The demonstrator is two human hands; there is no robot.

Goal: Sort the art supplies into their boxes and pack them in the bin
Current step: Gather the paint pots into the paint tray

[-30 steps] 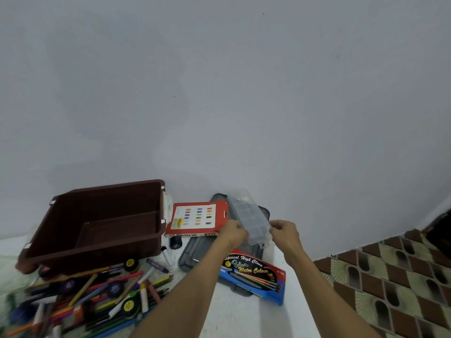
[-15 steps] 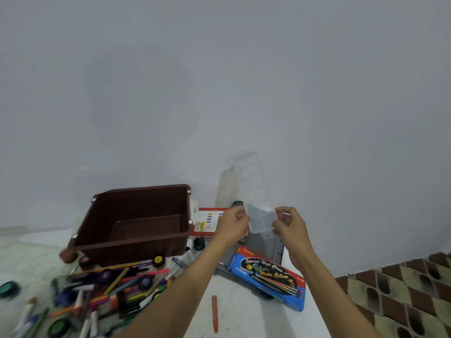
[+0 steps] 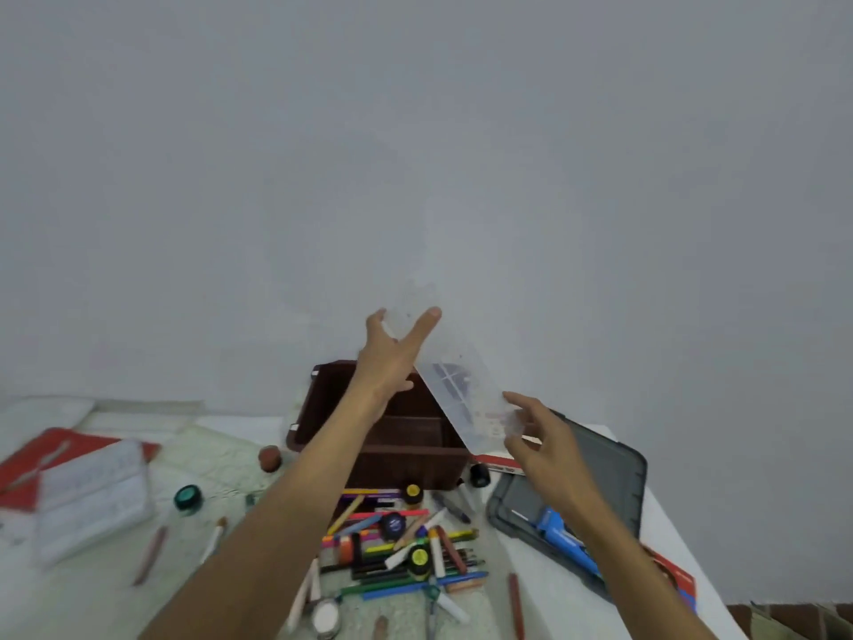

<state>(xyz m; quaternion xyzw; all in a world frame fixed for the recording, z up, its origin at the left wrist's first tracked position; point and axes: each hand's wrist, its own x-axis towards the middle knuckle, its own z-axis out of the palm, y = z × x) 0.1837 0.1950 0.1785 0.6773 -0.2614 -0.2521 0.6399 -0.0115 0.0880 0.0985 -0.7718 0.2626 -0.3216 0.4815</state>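
I find the left hand (image 3: 390, 362) raised at the 12 o'clock end of the clear tray (image 3: 466, 399), two fingers (image 3: 427, 323) straight and splayed in a V against it. Its thumb is masked by the hand and by blur, so I cannot tell whether this hand clamps the tray or only backs it. The right hand (image 3: 542, 438) is slack and not clasped, its fingertips at the tray's 5 o'clock corner; contact there is unclear. The tray hangs tilted in the air, its upper end fading into the grey wall (image 3: 461, 131), over the 3 o'clock rim of the brown bin (image 3: 406, 468). Both forearms reach up from 6 o'clock. The right forearm hides part of a blue box (image 3: 561, 531) lying in a grey case (image 3: 609, 459); a red box (image 3: 498, 461) shows only as a strip under the tray. At 6 o'clock of the bin lies a heap of pens and crayons (image 3: 401, 542). At 9 o'clock, a white tray (image 3: 92, 496) is blurred. The table edge (image 3: 683, 538) runs at 4 o'clock, just beside the case.
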